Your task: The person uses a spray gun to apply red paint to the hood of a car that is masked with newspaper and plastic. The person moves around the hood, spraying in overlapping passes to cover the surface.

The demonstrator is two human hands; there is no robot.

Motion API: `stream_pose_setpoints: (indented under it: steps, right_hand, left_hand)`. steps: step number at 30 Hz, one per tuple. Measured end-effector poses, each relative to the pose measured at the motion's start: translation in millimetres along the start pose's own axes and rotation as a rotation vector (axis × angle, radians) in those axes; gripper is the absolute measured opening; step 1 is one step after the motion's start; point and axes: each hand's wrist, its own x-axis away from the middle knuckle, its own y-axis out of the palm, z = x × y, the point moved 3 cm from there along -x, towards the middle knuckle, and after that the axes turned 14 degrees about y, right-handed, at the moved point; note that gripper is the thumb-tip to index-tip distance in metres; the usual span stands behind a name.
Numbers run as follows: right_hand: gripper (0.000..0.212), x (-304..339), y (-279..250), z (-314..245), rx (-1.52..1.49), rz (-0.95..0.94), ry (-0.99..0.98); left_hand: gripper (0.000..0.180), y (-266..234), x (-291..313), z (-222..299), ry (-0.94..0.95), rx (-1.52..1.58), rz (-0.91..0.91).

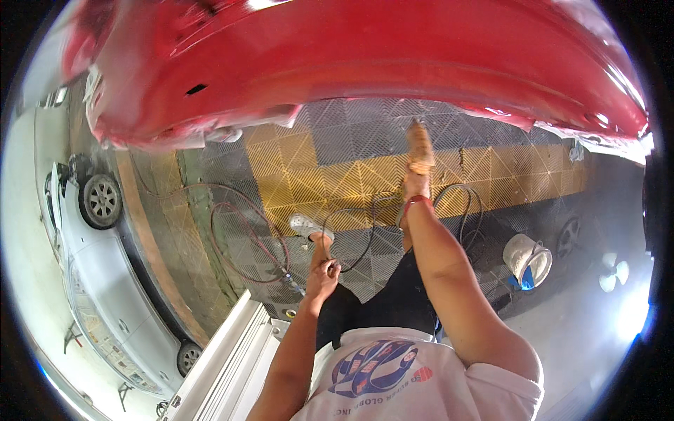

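In front of me a large glossy red car body panel (pixel 337 59) spans the top of the view, with a small dark slot (pixel 196 90) on its left part. My right hand (pixel 420 151) reaches forward below the panel's lower edge, its fingers stretched out and close together; nothing shows in it. A red band (pixel 419 202) circles that wrist. Lower down, beside my left leg, my left hand (pixel 323 279) is closed with curled fingers. Whatever it may hold is too small to make out. Wrinkled masking sheet (pixel 281 116) hangs along the panel's lower edge.
Looped hoses (pixel 249 231) lie on the yellow and grey floor tiles (pixel 323 175) around my feet. To the right stands a stained white bucket (pixel 523 256) with something blue at it. At left is a silver car (pixel 112 281); a white slatted cabinet (pixel 232 358) stands nearer.
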Motion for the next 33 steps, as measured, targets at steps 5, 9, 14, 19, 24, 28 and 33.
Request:
stream_pose_setpoints:
  steps: [5, 9, 14, 19, 24, 28, 33]
  right_hand:
    - [0.048, 146, 195, -59, -0.219, -0.256, 0.253]
    - [0.052, 246, 314, -116, 0.144, -0.252, -0.058]
    - [0.054, 350, 357, -200, -0.168, -0.593, 0.238]
    - [0.047, 387, 338, -230, -0.360, -0.387, 0.270]
    - [0.025, 400, 343, -251, -0.346, 0.004, 0.245]
    - [0.031, 392, 415, -224, -0.162, -0.130, -0.012]
    - [0.069, 480, 553, -278, -0.014, -0.474, -0.284]
  left_hand:
    - [0.039, -76, 55, -114, -0.198, 0.233, 0.165]
    - [0.039, -111, 107, -224, -0.324, 0.575, 0.392]
    - [0.043, -168, 133, -287, -0.508, 0.843, 0.502]
    - [0.046, -217, 174, -289, -0.527, 0.600, 0.409]
    - [0.052, -176, 208, -341, -0.505, 0.586, 0.414]
    - [0.047, -212, 215, -293, -0.550, 0.464, 0.345]
    - [0.048, -216, 232, -291, -0.543, 0.545, 0.393]
